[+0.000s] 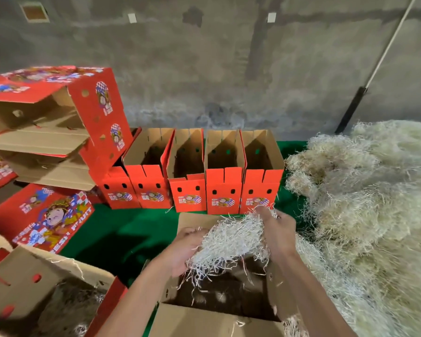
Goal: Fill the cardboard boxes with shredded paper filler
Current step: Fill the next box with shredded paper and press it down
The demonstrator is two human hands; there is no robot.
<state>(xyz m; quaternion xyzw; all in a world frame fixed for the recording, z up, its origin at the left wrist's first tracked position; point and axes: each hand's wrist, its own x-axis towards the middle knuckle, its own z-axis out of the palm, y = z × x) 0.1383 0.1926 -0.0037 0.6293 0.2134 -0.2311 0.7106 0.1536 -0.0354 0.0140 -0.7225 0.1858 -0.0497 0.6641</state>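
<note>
over open box (204, 319), hands (231, 239) holding filler (231, 242)

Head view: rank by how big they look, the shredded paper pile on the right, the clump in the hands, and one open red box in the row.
1. shredded paper pile
2. clump and red box: similar; clump is nearer, so unsure.

We take this for a packing room or storeroom for fruit: a bare, stained concrete wall (204, 69) closes the back, and at its foot a green mat (122, 229) covers the floor. On the mat below that wall stands a row of open red cartons (187, 193), printed fruit boxes (46, 215) pile up to its left, and a loose heap of shredded paper (374, 203) spreads to its right
</note>
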